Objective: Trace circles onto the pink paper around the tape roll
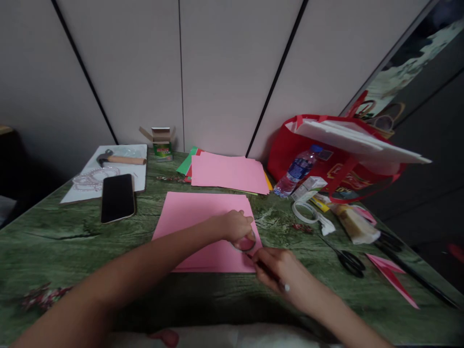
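While the left hand [237, 226] bends over the middle of the frame, its fingers are drawn in close and hold a round ring [248, 250] down on the front pink sheets [188, 217]. Just below and to the right, the right hand [281, 268] is closed around a slim, dark pen-like tool [272, 274], its tip near the ring's lower right edge (whether the tip touches the paper, I cannot tell). Both ring and tip lie toward the right side of the sheets, which rest on a green wood-patterned table [54, 237].

Above them, at upper center, sits a second stack of pink paper [228, 171], with a green sheet [184, 163] showing at its left. At left, a black phone [118, 198] overlaps a white board [140, 176] bearing a hammer [125, 159]; an open small box [162, 147] stands to the right of that board. On the right side of the frame, a bottle [299, 169] leans by a red bag [284, 147], and below them are a white tape roll [306, 221], black-handled scissors [350, 262] and a folded pink strip [387, 270].
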The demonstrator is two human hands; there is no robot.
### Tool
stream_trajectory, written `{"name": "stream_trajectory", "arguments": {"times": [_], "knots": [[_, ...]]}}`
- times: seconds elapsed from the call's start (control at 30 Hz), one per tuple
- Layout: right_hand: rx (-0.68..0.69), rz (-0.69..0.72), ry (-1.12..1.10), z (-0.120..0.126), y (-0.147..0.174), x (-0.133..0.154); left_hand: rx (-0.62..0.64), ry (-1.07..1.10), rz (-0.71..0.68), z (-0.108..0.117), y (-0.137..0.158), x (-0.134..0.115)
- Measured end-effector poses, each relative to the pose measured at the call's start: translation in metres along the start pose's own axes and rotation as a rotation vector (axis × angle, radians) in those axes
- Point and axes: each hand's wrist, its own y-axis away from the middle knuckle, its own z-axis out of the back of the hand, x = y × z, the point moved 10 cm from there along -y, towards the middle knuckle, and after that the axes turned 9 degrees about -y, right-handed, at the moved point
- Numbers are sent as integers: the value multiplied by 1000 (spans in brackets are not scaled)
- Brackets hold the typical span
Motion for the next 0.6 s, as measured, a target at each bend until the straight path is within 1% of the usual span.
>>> {"name": "stream_trajectory", "arguments": {"times": [0.07, 0.1, 0.2, 0.23, 0.27, 0.3, 0.37, 0.5, 0.6], "knots": [[-52, -31, -118, 26, 2, -14, 3, -3, 0, 0, 1, -1], [-103, -49, -170, 42, 1, -23, 5, -4, -1, 1, 2, -3], [-351, -101, -296, 95, -5, -52, 6, -6, -13, 2, 6, -10], [-425, -122, -359, 106, -11, -62, 2, -9, -12, 3, 7, -13], [-481, -141, -424, 112, -18, -72, -3, -15, -11, 3, 8, -15], [-516, -145, -482, 114, -27, -78, -12, -27, -7, 4, 9, -18], [-505, -121, -584, 102, -53, -84, -32, -60, 4, 5, 10, -23], [-301, -18, -651, 54, -105, -71, -58, -129, 19, 6, 11, -31], [-142, 25, -665, 25, -126, -57, -60, -177, 19, 2, 11, -35]]}}
